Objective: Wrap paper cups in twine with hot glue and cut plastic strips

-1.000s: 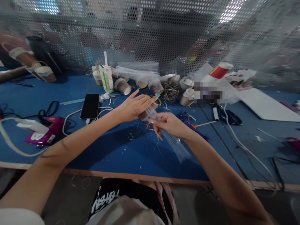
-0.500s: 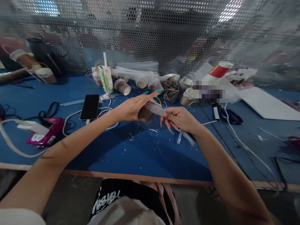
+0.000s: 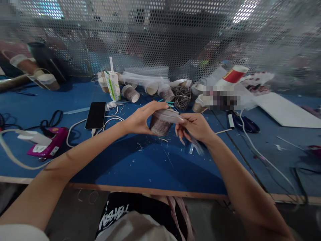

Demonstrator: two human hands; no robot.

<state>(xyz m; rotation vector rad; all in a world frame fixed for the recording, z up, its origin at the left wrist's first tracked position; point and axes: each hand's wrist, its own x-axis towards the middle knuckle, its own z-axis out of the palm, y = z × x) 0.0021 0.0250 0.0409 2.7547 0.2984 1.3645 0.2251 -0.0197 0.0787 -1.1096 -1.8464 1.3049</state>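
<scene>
My left hand is curled around a small brown ribbed paper cup, held just above the blue table. A clear plastic sleeve lies across the cup's top and trails down to the right past my right wrist. My right hand pinches that sleeve right next to the cup, fingers pressed together. Both hands meet over the middle of the table.
A black phone with a white cable lies to the left, near a pink device. Paper cups, a green carton, a wire tangle and a red-and-white cup line the perforated screen. Scissors lie at right.
My left hand went from stretched fingers to a curl around the cup, which now shows. My right hand slid up along the plastic sleeve toward the cup.
</scene>
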